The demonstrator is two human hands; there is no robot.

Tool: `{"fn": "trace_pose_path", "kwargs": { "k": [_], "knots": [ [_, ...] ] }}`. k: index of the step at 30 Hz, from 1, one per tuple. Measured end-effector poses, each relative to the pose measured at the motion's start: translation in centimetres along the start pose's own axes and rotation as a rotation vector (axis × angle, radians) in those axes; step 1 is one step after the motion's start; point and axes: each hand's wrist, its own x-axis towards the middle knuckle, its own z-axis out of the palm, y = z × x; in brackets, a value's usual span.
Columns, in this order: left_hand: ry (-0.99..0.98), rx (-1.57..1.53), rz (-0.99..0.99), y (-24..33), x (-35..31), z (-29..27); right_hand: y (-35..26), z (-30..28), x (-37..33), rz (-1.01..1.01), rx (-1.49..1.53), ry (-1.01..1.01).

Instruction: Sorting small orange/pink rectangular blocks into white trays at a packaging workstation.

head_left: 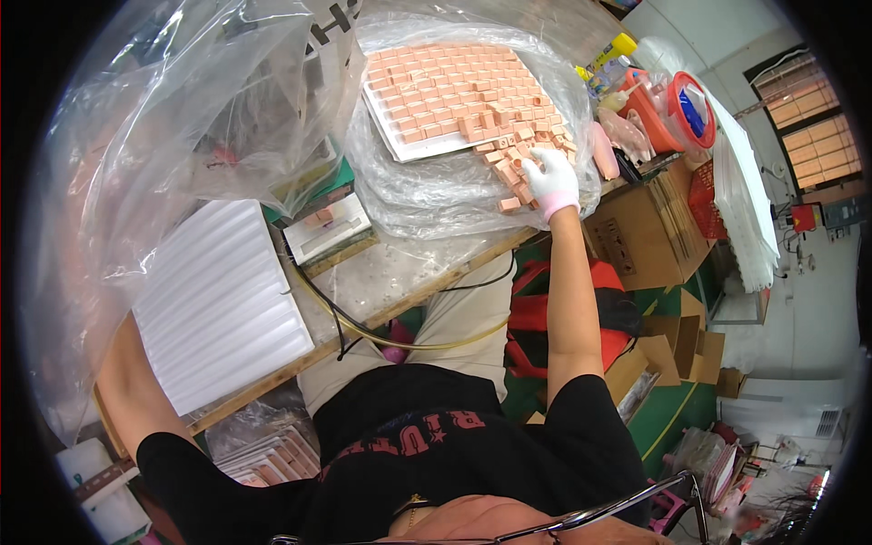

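Note:
My right hand (551,180) wears a white glove with a pink cuff and reaches over a loose pile of small orange-pink boxes (513,163). Its thumb and forefinger look apart, touching or just above the pile. Beside the pile, a white tray (406,155) carries rows of the same small boxes, with a few lying loose on top. Clear plastic sheeting (400,204) spreads under both. On the left, my left forearm (136,381) passes behind a hanging clear plastic sheet (100,227); the hand itself cannot be seen.
A ribbed white foam sheet (218,309) lies on the bench at left, beside a small fixture with a pale metal top (329,229). Tubing (409,345) loops off the bench edge. Red baskets (690,109) stand at far right, with cardboard boxes (649,227) below.

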Motion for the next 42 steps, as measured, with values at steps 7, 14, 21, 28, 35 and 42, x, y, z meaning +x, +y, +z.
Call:
{"fn": "trace_pose_path", "kwargs": {
  "k": [7, 14, 21, 28, 35, 42],
  "knots": [
    [0.198, -0.011, -0.071, -2.8, -2.6, -0.5, -4.1, 1.0, -0.9, 0.004, -0.262, -0.292],
    [0.392, -0.007, -0.164, -4.5, -7.0, -2.9, -4.3, 3.4, -2.0, -0.138, 0.07, -0.145],
    [0.581, 0.013, -0.274, -5.0, -13.3, -5.1, -6.3, 4.9, -3.2, -0.159, 0.025, -0.264],
    [0.751, 0.218, -0.488, -5.5, -26.9, -13.0, -5.8, 5.9, -3.5, -0.303, 0.222, -0.019],
    [0.59, -1.403, -0.582, 17.5, -23.9, -4.0, -15.4, 3.1, -6.7, 0.121, 1.518, -0.745],
    [0.387, -0.862, -0.374, 23.6, -21.7, -3.9, -21.5, 3.1, -8.0, 0.039, 1.266, -1.019]
  ]
}}
